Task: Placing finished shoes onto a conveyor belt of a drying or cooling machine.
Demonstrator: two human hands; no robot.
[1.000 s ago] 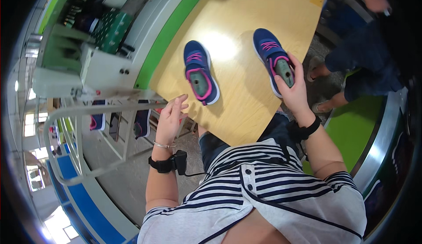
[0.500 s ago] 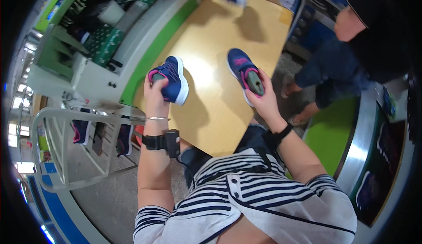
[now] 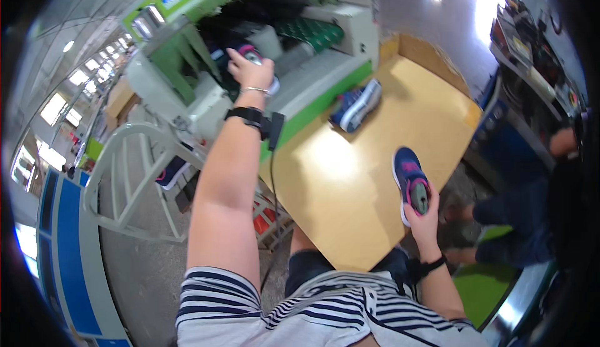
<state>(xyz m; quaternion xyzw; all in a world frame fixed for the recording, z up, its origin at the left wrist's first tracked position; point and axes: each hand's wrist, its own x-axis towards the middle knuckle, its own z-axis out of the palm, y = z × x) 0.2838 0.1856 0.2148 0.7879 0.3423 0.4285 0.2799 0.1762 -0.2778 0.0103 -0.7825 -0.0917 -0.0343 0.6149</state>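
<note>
My left hand (image 3: 250,72) reaches into the opening of a white and green machine (image 3: 340,0), gripping a sneaker (image 3: 251,52) with pink lining and a pale sole. Much of that sneaker is hidden behind my fingers. My right hand (image 3: 426,217) holds a navy sneaker (image 3: 409,167) by its heel over the tan tabletop (image 3: 331,203). Inside its pink collar sits a grey-green shoe last (image 3: 419,198). Farther back on the tabletop, another navy sneaker (image 3: 357,105) lies tipped on its side, white sole showing.
Green patterned rollers (image 3: 312,34) are inside the machine. Cardboard (image 3: 431,59) edges the table's far end. On the left stands a pale metal rack (image 3: 128,178), with a shoe (image 3: 172,173) behind it. A person in dark clothes (image 3: 519,222) is close on the right.
My left hand has carried its sneaker from above the table into the machine opening. The blurred sneaker at the far end now rests on the tabletop. The view has turned left.
</note>
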